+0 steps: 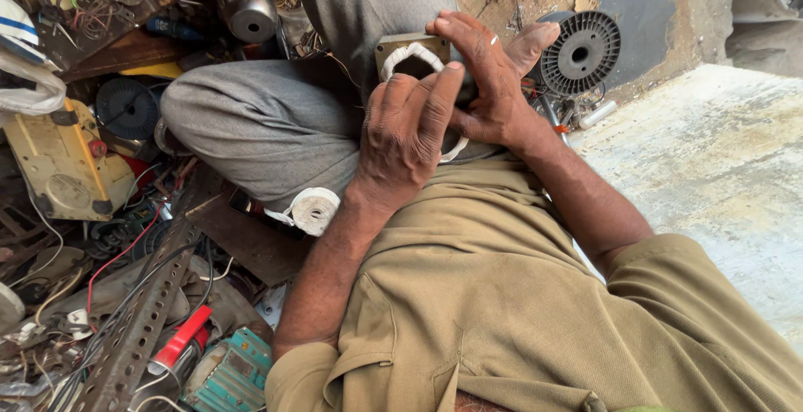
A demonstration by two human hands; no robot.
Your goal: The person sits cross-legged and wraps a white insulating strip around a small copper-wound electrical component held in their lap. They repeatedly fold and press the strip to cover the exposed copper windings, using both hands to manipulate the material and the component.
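The left hand (406,132) is curling its fingers (439,98) around a white-taped coil (411,56) seated on a small squarish core (401,44), pressing the winding from the front. The right hand (493,86) is cupping the same piece from behind, fingers closed over its top edge, apparently steadying it against the left hand's push. Both are holding the coil up over the grey-trousered knee (268,119), close to the body, probably for a near look. A roll of white tape (314,209) is lying just below the knee, near at hand. A black plastic spool (581,51) is resting beyond the right hand on the floor.
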